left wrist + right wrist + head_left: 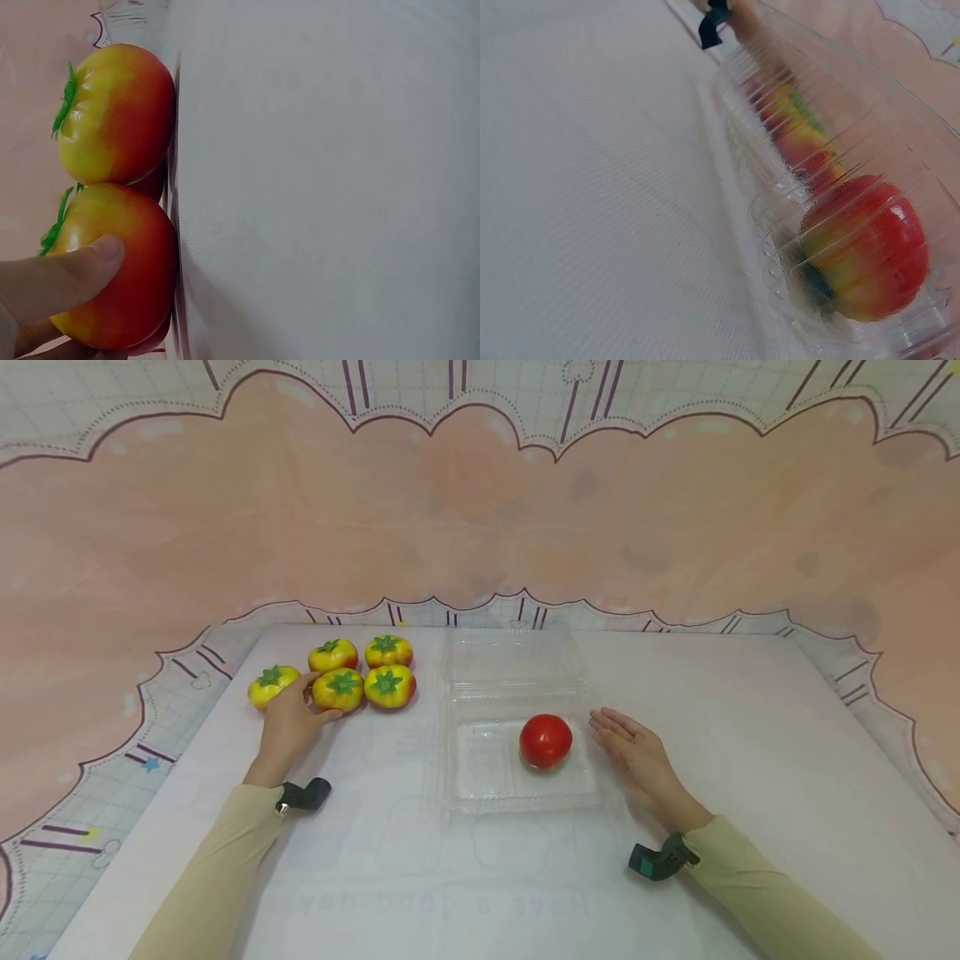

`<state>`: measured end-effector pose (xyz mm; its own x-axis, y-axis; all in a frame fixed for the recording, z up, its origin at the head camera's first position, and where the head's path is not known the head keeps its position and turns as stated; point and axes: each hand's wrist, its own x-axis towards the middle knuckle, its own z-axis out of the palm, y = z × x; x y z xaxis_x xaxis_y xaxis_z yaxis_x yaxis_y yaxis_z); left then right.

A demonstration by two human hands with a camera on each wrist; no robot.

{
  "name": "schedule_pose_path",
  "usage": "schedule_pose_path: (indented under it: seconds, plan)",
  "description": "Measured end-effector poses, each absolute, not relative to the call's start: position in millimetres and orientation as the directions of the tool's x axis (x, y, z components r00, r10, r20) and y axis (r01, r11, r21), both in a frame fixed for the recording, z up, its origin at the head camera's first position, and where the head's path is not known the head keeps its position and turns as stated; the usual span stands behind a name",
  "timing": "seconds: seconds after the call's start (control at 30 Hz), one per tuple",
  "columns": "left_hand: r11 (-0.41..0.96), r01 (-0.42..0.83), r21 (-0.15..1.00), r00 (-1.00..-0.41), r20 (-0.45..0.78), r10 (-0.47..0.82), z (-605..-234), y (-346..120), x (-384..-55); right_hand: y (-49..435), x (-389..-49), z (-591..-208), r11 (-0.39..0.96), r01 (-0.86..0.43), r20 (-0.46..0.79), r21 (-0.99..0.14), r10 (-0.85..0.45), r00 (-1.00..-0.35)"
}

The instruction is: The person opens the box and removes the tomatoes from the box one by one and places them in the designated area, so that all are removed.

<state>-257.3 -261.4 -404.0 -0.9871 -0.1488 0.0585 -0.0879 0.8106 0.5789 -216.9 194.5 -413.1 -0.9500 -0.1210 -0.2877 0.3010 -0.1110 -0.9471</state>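
Note:
Several yellow-and-red tomatoes with green calyxes are grouped at the left of the table. My left hand [291, 720] grips the front middle tomato [339, 690], its thumb [79, 277] against the near side. Another tomato [390, 686] touches that one on the right. A clear plastic clamshell box [468, 802] lies with its lid [513, 658] folded back. Inside its right half sits a tomato [545, 742], red side up; through the wall in the right wrist view its green calyx [814, 285] faces down. Beside the box's right edge, my right hand [637, 760] holds nothing, fingers extended.
To the left of the gripped tomato is another tomato [272, 685], with two more, one at the back left [332, 656] and one at the back right [388, 651]. A white cover [420, 877] lies over the table. Behind hangs a patterned cloth [480, 518].

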Motion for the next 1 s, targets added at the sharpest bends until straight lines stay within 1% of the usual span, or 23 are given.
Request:
schedule_pose_path:
  seconds: [0.33, 0.67, 0.83, 1.0]
  plan:
    - [0.808, -0.093, 0.581, -0.988, 0.050, -0.149, -400.6, -263.6, -252.5, 193.9, -216.4, -412.6, -0.122, 0.300, -0.286, -0.946, -0.122, -0.951]
    - [0.823, -0.051, 0.566, -0.995, 0.045, -0.093, -394.7, -271.9, -250.9, 193.7, -216.4, -413.1, -0.136, 0.299, -0.283, -0.945, -0.125, -0.951]
    - [0.829, -0.043, 0.558, -0.997, 0.034, -0.075, -387.9, -273.2, -248.7, 193.5, -216.2, -412.1, -0.110, 0.303, -0.290, -0.947, -0.122, -0.949]
    - [0.826, -0.001, 0.564, -0.996, 0.073, -0.051, -379.4, -268.7, -242.7, 192.2, -217.0, -411.2, -0.055, 0.308, -0.302, -0.950, -0.097, -0.948]
